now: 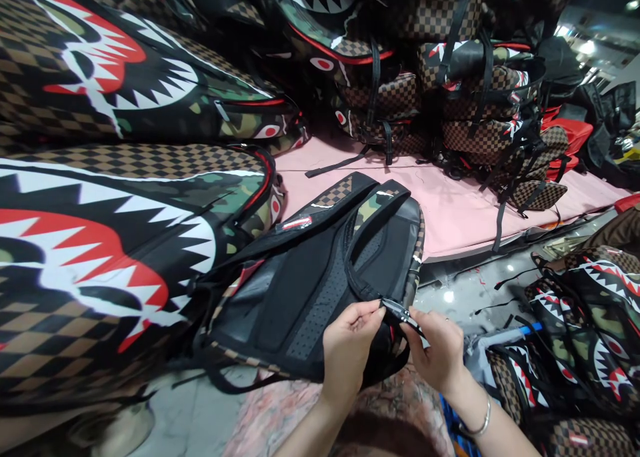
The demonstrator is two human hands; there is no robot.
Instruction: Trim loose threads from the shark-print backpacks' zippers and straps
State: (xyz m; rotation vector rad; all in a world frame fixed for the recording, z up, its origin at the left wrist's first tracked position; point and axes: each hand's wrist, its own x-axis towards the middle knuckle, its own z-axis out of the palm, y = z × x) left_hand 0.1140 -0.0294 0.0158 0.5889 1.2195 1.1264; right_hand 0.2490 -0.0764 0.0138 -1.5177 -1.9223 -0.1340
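A black-backed backpack (320,290) lies with its padded back panel up and its two shoulder straps showing. Its edges carry brown checks and camouflage print. My left hand (347,340) pinches the lower end of the nearer shoulder strap (363,285), thumb against forefinger. From there a small dark piece with whitish glints (397,310) runs across to my right hand (436,344), whose thumb and fingers are closed on its other end. It looks like strap webbing with a buckle, though its exact kind is unclear. My right wrist wears a silver bracelet.
Large shark-mouth backpacks (100,264) are stacked close on the left. More checked backpacks (480,104) stand along the pink-covered table (450,210) behind. At the lower right, further backpacks (585,337) are piled beside the shiny floor (455,290). Loose straps hang over the table's edge.
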